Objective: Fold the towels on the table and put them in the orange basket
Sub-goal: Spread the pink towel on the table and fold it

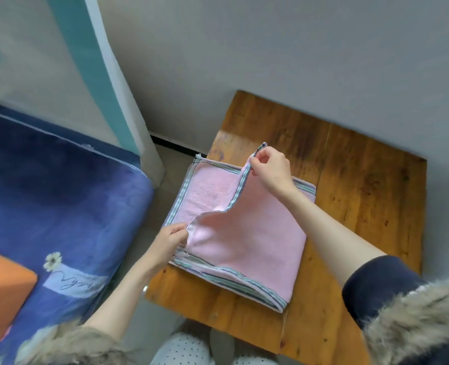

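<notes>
Head: hands point(269, 169) pinch pink towel point(247, 241); orange basket point(2, 283) contents unseen.

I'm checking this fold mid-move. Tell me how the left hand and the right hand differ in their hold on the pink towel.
The right hand pinches the pink towel by its striped edge at the far corner, lifted off the wooden table; the left hand grips the white-hemmed near edge, low against the layer below. The right reaches farther from the body than the left. Both hold the same upper flap.

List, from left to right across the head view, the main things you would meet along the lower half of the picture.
Orange basket → dark blue flowered bedcover → left hand → pink striped-edge towel → bare part of brown wooden table.
</notes>
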Available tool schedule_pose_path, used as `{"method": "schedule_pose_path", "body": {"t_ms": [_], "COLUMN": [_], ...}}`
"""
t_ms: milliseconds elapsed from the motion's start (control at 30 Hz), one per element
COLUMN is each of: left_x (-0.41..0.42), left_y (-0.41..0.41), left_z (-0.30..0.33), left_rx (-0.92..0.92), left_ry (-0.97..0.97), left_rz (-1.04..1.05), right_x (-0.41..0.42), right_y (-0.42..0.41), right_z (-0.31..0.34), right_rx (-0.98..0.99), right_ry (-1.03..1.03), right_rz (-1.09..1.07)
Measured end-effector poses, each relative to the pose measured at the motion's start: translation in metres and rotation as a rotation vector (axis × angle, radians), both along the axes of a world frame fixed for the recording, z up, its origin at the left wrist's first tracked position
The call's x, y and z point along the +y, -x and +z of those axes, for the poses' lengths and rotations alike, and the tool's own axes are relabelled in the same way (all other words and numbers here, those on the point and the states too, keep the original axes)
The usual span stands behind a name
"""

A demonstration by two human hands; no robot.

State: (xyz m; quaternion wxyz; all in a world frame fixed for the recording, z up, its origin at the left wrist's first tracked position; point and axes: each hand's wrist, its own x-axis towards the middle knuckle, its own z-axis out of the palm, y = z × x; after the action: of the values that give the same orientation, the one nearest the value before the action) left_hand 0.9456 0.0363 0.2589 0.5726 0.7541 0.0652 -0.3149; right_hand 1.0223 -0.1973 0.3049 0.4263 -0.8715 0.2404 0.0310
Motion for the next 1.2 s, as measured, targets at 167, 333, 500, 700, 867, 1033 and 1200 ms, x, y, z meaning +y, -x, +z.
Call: {"method": "schedule_pose_path", "body": {"t_ms": [167,333,500,700,867,1033,1200], "left_x": [0.023,0.020,0.005,-0.014,-0.047,-0.098,-0.159], "left_y": [0.007,0.008,0.009,0.005,-0.008,-0.015,-0.009], "left_z": [-0.039,-0.062,-0.069,-0.081,-0.079,-0.075,-0.074], "left_rx": [0.005,0.001,-0.051,-0.128,-0.173,-0.249,-0.278], "left_ry": [-0.311,-0.425,-0.523,-0.555,-0.542,-0.502,-0.465], "left_rz": [0.079,0.027,0.012,-0.134,-0.301,-0.539,-0.752], "right_x": [0.023,0.005,-0.038,-0.059,-0.083,-0.113,-0.127], "right_y": [-0.012,0.008,0.044,0.076,0.123,0.193,0.261], "right_z": [-0.032,-0.074,-0.118,-0.126,-0.121,-0.118,-0.109], "right_rx": [0.097,0.346,0.552,0.594,0.654,0.689,0.738], "right_ry": [-0.028,0.221,0.474,0.495,0.405,0.380,0.300], "right_rz": [0.085,0.282,0.506,0.564,0.314,0.150,-0.029]}}
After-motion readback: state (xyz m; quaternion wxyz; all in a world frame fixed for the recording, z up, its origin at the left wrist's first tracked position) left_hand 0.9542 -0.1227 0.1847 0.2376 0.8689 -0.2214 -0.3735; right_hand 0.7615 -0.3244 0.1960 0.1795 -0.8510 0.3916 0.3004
